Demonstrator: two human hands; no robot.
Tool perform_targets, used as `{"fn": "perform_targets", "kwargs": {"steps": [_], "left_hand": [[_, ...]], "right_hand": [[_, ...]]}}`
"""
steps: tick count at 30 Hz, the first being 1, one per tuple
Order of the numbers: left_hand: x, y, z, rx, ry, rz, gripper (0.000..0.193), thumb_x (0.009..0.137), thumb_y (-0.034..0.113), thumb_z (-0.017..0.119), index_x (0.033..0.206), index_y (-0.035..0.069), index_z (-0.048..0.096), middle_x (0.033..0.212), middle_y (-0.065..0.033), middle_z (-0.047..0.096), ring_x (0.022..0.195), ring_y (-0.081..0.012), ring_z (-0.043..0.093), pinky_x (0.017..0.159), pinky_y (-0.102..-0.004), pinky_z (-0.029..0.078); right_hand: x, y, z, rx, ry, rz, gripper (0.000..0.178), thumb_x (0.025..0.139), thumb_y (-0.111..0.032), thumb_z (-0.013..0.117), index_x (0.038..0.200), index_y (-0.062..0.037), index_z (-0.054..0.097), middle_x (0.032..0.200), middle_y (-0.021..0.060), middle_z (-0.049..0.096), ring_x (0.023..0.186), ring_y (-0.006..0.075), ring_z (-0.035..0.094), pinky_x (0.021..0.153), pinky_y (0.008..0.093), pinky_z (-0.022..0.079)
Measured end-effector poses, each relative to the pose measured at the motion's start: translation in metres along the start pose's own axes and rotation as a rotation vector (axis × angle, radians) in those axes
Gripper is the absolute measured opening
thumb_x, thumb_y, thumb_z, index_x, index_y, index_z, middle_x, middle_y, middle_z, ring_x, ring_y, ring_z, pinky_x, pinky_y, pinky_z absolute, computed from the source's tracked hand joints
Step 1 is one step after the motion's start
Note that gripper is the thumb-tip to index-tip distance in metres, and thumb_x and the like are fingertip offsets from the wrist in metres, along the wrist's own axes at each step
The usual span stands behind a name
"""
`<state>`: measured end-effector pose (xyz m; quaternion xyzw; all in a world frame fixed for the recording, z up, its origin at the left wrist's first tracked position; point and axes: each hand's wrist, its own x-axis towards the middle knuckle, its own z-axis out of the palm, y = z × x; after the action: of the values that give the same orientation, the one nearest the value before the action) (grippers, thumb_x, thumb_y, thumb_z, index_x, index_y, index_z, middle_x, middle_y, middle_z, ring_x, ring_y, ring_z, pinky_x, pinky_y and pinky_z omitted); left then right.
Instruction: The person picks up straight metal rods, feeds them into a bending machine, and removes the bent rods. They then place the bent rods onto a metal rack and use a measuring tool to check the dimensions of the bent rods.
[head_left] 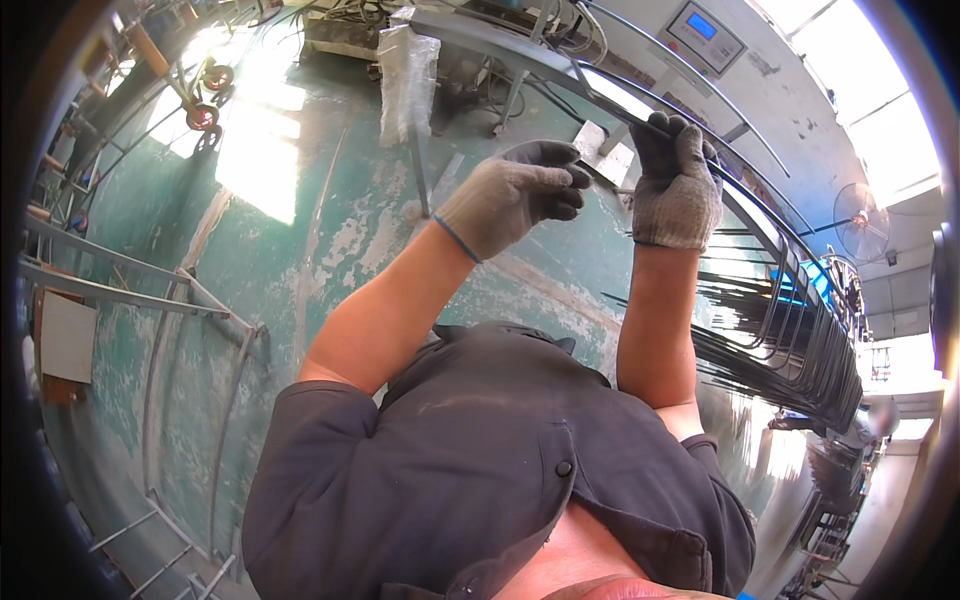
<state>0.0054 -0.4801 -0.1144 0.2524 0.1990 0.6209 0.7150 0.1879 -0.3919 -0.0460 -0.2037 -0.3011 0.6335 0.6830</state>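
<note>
My left hand (522, 194), in a grey work glove with dark fingers, hovers over the floor left of the rail. Its fingers are loosely bent and apart, and I see nothing held in them. Higher and to the right, my right hand (678, 195) wears a matching glove. Its fingers are curled at a dark metal bar (612, 108) beside the long metal rail (500, 48); the exact grip is partly hidden by the glove. Beyond the left fingertips is a white plate-like piece (603, 152). Many thin black rods (780, 345) hang in a dense row right of my right forearm.
A grey post wrapped in clear plastic (407, 85) stands ahead. Metal frames (130, 290) and a wheeled trolley (203, 100) are at left. A control panel (702, 38) is on the wall, and a fan (861, 220) stands far right. A blurred person (850, 435) is beyond the rods.
</note>
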Motion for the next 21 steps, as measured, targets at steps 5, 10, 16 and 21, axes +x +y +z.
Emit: {"fn": "perform_targets", "kwargs": {"steps": [5,10,16,21], "left_hand": [[-0.0028,-0.0012,-0.002,-0.01,0.025,-0.004,0.035,0.1,-0.002,0.061,0.136,-0.005,0.059,0.117,-0.0212,0.073,0.101,-0.0311,0.074,0.093,-0.04,0.062],[-0.0046,0.0,-0.0025,-0.022,0.028,-0.004,0.034,0.101,-0.001,0.061,0.134,-0.004,0.06,0.117,-0.0205,0.073,0.1,-0.0304,0.074,0.092,-0.0396,0.062],[-0.0046,0.0015,-0.0039,-0.035,0.016,0.017,0.032,0.102,-0.001,0.06,0.133,-0.004,0.06,0.116,-0.0204,0.073,0.099,-0.0303,0.075,0.091,-0.0403,0.063],[0.0015,0.0034,-0.0048,-0.053,-0.029,0.026,0.028,0.106,0.008,0.06,0.132,-0.002,0.062,0.116,-0.0196,0.073,0.099,-0.0299,0.074,0.09,-0.0405,0.062]], "right_hand": [[0.0077,-0.0021,-0.0022,0.031,-0.007,-0.004,0.01,0.105,-0.001,0.063,0.111,0.0067,0.063,0.107,0.0223,0.071,0.103,0.0382,0.073,0.093,0.0567,0.066],[0.0065,-0.0021,0.0012,0.04,-0.017,-0.026,0.013,0.106,-0.003,0.06,0.111,0.0086,0.065,0.106,0.0226,0.071,0.102,0.0376,0.073,0.092,0.0546,0.067],[0.0094,-0.0015,0.0014,0.014,-0.043,-0.028,0.016,0.107,-0.003,0.06,0.111,0.0112,0.065,0.106,0.0229,0.071,0.102,0.0371,0.073,0.092,0.0533,0.067],[0.0068,-0.0018,-0.0018,-0.016,-0.01,-0.038,0.015,0.106,-0.005,0.062,0.109,0.0092,0.066,0.105,0.0224,0.073,0.099,0.0361,0.074,0.091,0.0507,0.067]]}}
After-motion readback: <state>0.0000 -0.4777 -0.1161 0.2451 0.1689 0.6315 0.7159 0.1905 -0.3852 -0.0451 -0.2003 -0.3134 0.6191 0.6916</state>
